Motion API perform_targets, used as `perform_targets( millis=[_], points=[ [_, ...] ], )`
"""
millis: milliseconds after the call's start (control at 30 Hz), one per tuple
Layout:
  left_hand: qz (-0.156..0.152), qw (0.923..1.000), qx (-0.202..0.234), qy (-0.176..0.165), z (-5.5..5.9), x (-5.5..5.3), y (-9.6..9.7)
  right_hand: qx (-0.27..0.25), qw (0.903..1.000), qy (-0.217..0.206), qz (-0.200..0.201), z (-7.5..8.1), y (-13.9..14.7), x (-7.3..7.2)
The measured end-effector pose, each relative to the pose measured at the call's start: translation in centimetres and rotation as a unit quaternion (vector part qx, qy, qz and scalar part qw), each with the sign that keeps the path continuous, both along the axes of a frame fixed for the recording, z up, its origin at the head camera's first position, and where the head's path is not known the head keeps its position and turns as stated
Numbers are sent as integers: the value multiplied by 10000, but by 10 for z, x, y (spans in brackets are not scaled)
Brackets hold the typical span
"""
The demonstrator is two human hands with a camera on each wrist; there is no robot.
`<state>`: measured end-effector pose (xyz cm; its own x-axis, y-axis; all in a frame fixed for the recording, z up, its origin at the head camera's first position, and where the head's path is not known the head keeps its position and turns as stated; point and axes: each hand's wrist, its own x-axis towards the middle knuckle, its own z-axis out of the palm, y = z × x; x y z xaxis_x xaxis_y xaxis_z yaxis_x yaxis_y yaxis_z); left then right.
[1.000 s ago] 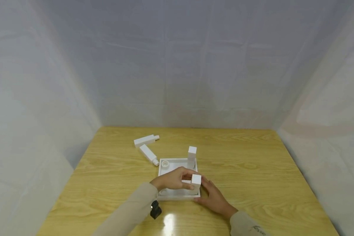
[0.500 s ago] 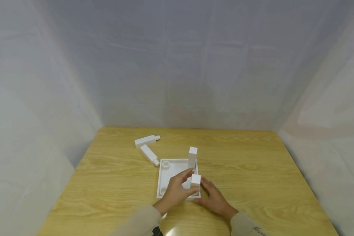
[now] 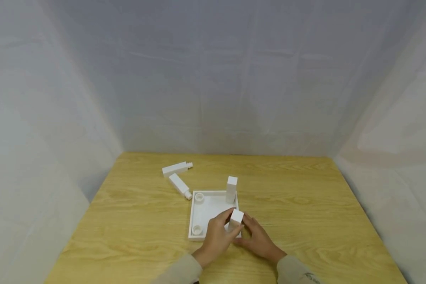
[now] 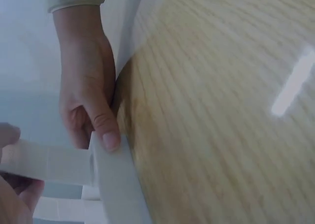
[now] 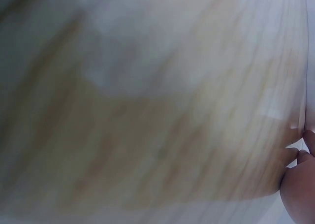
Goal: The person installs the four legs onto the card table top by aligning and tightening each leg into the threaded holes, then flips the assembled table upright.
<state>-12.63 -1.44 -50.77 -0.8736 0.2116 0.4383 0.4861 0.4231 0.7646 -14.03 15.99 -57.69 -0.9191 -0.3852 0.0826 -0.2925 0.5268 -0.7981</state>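
Note:
A white square tabletop [image 3: 209, 207] with a raised rim lies underside up on the wooden table. In its near right corner stands a white table leg [image 3: 236, 217], slightly tilted, pinched between thumb and fingers of my left hand [image 3: 214, 238]. My right hand [image 3: 259, 238] grips that same corner; in the left wrist view its thumb [image 4: 111, 141] presses the tabletop's outer side [image 4: 118, 179]. A second leg [image 3: 231, 190] stands upright in the far right corner. The left corners show two round sockets, far [image 3: 199, 197] and near [image 3: 197, 230]. The held leg's lower end is hidden in the head view.
Two loose legs with threaded ends, one farther back [image 3: 175, 169] and one closer [image 3: 179, 184], lie left of the tabletop's far corner. Pale sheeting [image 3: 220, 98] encloses the wooden table [image 3: 298, 189] at the back and sides.
My left hand has loosened, swung back toward me and taken a new hold on the leg, whose top is now turned. My right hand has stayed at the corner.

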Motion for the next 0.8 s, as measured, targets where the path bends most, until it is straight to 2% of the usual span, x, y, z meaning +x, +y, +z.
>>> perform_targets(
  millis=[100,200,267,367,467,600,700,800],
  points=[
    [-400,9989,-121,-217,3,-6,-6,33,10000,16,-37,0,0,0],
    [-867,9941,-174,-631,8,-12,-14,59,9999,-48,-67,0,1,1],
    [-1246,9875,-190,-951,11,-17,-17,91,9999,-107,-93,0,1,1],
    [-1748,9732,-270,-1471,17,-26,-23,94,9996,-228,-143,0,2,1],
    [-2213,9546,-375,-1959,22,-36,-28,125,9994,-286,-124,0,2,0],
    [-2931,9198,-455,-2570,27,-50,-33,204,9997,-141,-6,-1,2,0],
    [-3441,8940,-457,-2834,30,-59,-36,189,9998,-17,1,-2,2,0],
    [-3770,8756,-522,-2973,34,-66,-37,116,9999,56,-32,-4,1,1]
  ],
)
